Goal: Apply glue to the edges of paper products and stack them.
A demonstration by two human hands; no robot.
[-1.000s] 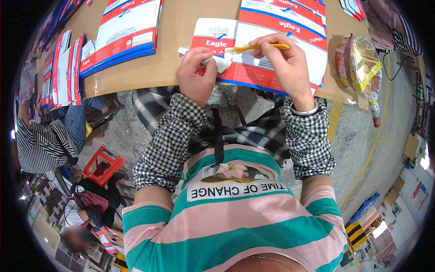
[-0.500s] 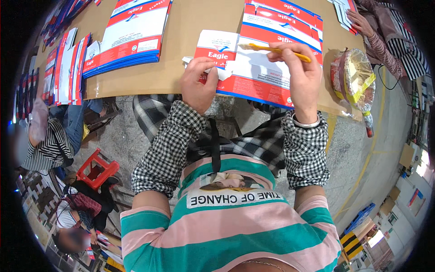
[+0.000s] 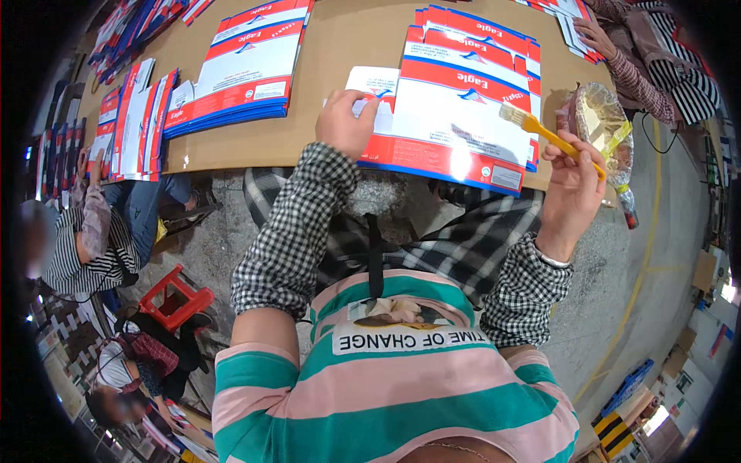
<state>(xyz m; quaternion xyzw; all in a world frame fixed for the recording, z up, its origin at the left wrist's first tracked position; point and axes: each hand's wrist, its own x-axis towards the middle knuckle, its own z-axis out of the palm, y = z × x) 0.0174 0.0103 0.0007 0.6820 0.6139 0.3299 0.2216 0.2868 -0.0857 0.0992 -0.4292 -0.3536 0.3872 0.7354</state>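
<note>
My right hand (image 3: 573, 181) grips a flat brush (image 3: 534, 126) by its yellow handle, pale bristles pointing left over the printed panel. Below it lies a flat red, white and blue carton (image 3: 444, 119), on top of a fanned pile of similar cartons at the table's near edge. My left hand (image 3: 345, 125) is at the carton's left side, its thumb and curled fingers closed on the small side flap (image 3: 378, 83). To the right of the pile stands a plastic-wrapped tub (image 3: 606, 116) with pale contents and yellow tape.
Stacked flat cartons (image 3: 251, 65) and a row of upright ones (image 3: 131, 123) fill the left of the brown tabletop (image 3: 336, 46). A co-worker's hand (image 3: 593, 37) touches cartons at the far right. A red stool (image 3: 176, 297) and other seated people are at the left.
My right hand has carried the brush off the carton's left part, to the right toward the tub. The left hand has shifted up slightly along the flap. The view has moved a little.
</note>
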